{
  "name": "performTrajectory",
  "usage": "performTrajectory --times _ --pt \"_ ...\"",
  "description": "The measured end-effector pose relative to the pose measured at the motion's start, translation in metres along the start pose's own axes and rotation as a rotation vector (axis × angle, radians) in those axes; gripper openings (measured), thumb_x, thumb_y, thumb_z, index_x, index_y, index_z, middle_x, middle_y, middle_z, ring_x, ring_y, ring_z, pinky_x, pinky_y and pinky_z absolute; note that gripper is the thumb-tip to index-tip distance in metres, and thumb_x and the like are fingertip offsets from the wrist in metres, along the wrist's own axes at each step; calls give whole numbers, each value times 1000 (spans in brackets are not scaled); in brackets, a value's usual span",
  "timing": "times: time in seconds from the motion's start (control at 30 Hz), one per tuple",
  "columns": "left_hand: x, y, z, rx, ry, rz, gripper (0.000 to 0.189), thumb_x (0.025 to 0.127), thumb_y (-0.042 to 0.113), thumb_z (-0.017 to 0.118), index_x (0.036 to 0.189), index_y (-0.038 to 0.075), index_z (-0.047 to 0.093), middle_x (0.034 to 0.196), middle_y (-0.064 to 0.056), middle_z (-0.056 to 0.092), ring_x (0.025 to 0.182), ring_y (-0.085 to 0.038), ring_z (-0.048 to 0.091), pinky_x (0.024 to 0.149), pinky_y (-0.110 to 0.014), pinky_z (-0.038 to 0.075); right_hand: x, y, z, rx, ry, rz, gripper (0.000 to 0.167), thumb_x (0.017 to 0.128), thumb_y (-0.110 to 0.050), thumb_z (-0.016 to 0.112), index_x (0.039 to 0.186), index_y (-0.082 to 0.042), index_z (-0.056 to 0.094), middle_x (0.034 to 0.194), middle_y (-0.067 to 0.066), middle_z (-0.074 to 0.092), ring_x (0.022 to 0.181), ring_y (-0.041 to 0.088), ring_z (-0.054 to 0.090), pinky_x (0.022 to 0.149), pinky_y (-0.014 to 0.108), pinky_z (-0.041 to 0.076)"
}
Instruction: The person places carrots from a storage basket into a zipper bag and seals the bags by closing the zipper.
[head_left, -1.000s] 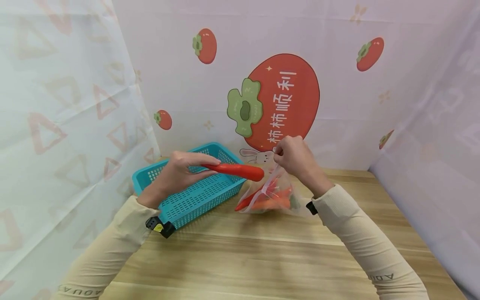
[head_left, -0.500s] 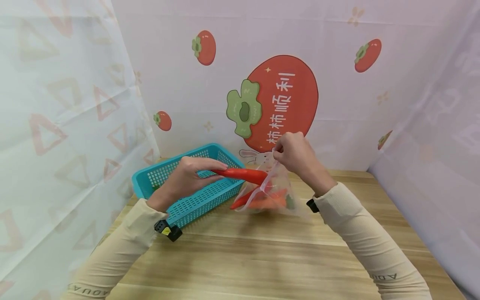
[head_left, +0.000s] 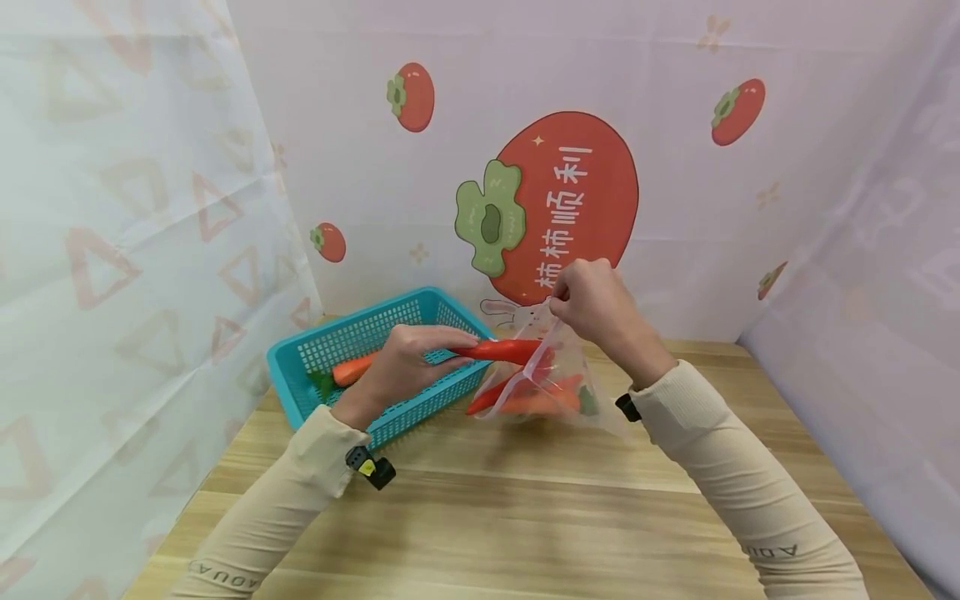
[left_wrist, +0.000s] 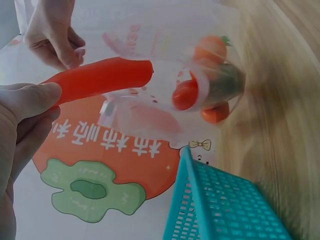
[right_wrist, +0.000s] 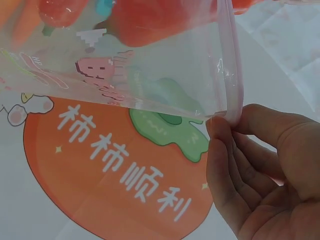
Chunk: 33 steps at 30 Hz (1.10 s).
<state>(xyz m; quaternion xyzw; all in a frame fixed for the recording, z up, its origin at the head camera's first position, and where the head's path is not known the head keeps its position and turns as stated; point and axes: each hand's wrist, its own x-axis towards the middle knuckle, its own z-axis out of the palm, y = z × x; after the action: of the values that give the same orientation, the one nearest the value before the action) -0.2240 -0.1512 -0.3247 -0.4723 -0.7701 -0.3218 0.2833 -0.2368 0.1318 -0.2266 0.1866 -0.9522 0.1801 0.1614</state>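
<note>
My left hand pinches the thin end of a red chili pepper between thumb and fingers. The pepper's thick end reaches into the mouth of a clear printed plastic bag. My right hand pinches the bag's pink-edged rim at an upper corner, holding it up. In the right wrist view, the fingertips grip that rim closely. Inside the bag lie another red pepper and an orange carrot with a green top. The left wrist view shows the held pepper level with the bag's opening.
A blue perforated basket stands left of the bag, partly behind my left hand. In it lies a carrot with a green top. Printed cloth closes off the back and sides of the wooden table.
My left hand has moved right with the red chili pepper, whose thick end has passed into the bag's mouth. The carrot in the basket has come into sight. My right hand stays at the rim.
</note>
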Motion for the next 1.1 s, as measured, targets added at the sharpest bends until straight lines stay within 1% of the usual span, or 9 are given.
performTrajectory --times 0.17,0.4,0.53,0.73,0.8,0.87,1.0,1.03,1.1 --pt "-1 0 13 30 -22 -17 40 81 3 89 120 4 80 116 -12 81 106 -27 80 91 -39 64 0 -3 -3 -3 11 2 13 92 -12 78 90 0 83 88 15 80 70 26 69 66 41 64" --pt "0 -1 29 119 -27 31 42 78 1 91 118 5 81 115 -10 81 104 -25 80 88 -35 64 0 -6 -6 -2 7 10 13 92 -12 78 92 0 83 90 15 80 72 26 70 66 40 64" --pt "1 -2 39 168 -13 40 43 78 5 92 120 6 80 116 -10 81 104 -24 80 88 -35 64 0 -7 -7 3 7 14 12 92 -11 78 90 0 83 89 15 80 72 26 70 65 39 63" --pt "3 0 52 157 3 -22 40 83 16 91 120 5 80 117 -9 81 105 -22 79 90 -34 64 0 -10 -8 2 13 -6 13 93 -11 76 86 -1 82 86 13 80 69 24 68 59 33 57" --pt "5 2 51 131 18 -43 38 83 17 91 118 6 80 115 -8 81 104 -22 79 90 -34 64 0 -11 -9 0 18 -9 13 93 -11 76 86 -1 82 84 13 79 67 23 68 58 33 56" --pt "6 2 49 112 46 -45 37 82 16 92 116 6 81 112 -8 82 102 -21 79 89 -34 65 0 -10 -9 -1 24 -9 13 93 -10 75 85 -2 82 83 13 79 66 23 67 58 33 56" --pt "7 -4 39 76 116 -43 33 81 13 92 111 5 82 105 -9 82 97 -21 80 87 -36 66 -3 -6 -9 -7 22 -6 13 93 -8 74 84 -2 81 82 13 79 66 23 67 59 35 58" --pt "7 -7 35 74 124 -56 32 82 13 92 111 5 82 105 -9 83 96 -21 80 86 -37 66 -3 -5 -9 -6 19 -4 13 93 -8 75 84 -1 81 83 13 79 66 23 67 59 34 57" --pt "6 -13 26 66 119 -115 30 84 16 90 111 5 82 105 -8 83 95 -20 80 86 -37 66 -3 -2 -9 -9 16 -1 14 93 -8 75 82 -1 81 83 13 79 66 24 66 57 34 56"
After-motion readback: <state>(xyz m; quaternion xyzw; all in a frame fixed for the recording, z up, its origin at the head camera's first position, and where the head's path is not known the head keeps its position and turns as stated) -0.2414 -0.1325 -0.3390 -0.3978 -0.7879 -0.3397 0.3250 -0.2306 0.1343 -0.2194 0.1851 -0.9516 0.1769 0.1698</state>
